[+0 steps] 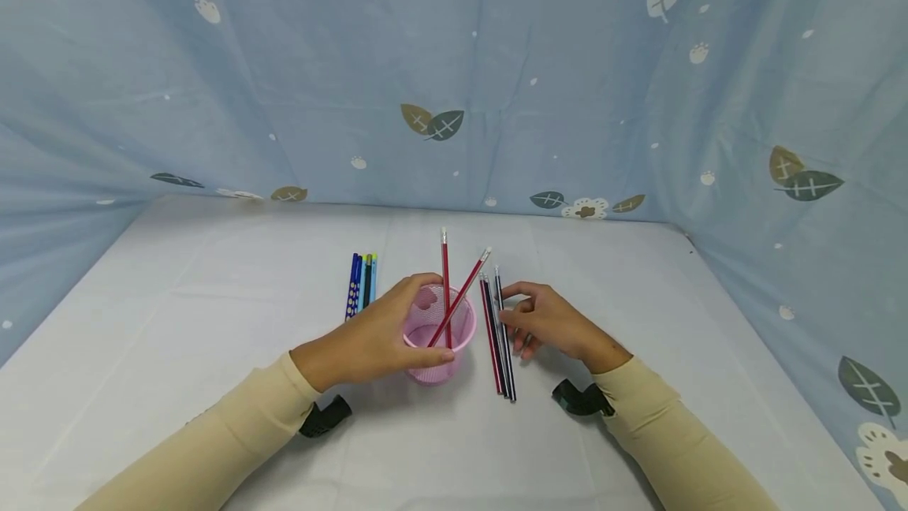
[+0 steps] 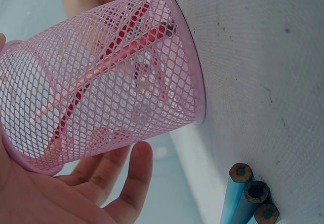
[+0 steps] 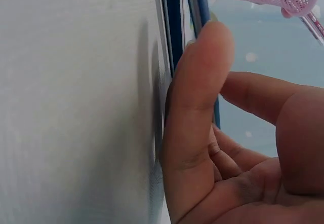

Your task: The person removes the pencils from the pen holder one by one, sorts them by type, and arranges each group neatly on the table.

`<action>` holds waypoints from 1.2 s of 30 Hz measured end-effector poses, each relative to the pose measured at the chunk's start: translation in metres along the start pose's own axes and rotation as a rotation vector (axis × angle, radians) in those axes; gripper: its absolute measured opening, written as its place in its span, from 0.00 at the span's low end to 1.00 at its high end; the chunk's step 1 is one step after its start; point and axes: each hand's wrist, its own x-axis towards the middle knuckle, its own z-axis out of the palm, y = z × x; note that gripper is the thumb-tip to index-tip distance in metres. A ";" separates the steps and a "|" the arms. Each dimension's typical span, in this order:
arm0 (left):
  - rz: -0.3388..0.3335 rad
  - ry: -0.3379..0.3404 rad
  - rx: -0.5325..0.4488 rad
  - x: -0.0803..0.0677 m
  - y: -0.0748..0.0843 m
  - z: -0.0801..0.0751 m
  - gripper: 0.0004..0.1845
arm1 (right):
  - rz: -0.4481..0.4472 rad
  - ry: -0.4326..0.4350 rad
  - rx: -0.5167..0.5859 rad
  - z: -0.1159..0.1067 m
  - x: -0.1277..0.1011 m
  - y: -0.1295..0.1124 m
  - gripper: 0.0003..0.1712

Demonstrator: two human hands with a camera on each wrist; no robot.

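Note:
My left hand [image 1: 379,333] holds the pink mesh pen cup [image 1: 434,375] near its rim, thumb on the near side and fingers round the far side. Two red pencils [image 1: 468,281] with white eraser ends lean crosswise inside the cup, as the left wrist view also shows through the mesh [image 2: 116,77]. Right of the cup, several pencils lie side by side, a red one [image 1: 491,345] leftmost and dark ones beside it. My right hand [image 1: 549,322] pinches the rightmost dark pencil [image 1: 507,361] near its upper part, between thumb and finger.
Left of the cup lies a row of blue pencils [image 1: 352,290], partly behind my left hand; several of their unsharpened ends [image 2: 240,172] show in the left wrist view. White cloth [image 1: 213,298] covers the table. A blue patterned curtain [image 1: 454,61] hangs behind and along the sides.

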 end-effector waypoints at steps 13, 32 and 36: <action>-0.001 0.004 -0.007 0.000 0.000 -0.002 0.53 | 0.006 0.014 -0.051 0.004 0.000 -0.001 0.29; 0.004 0.008 -0.026 0.001 -0.002 0.001 0.51 | -0.262 0.162 -0.071 0.012 -0.019 -0.025 0.18; 0.005 0.009 -0.027 0.000 -0.001 0.001 0.51 | -0.299 0.186 -0.031 0.019 -0.027 -0.036 0.18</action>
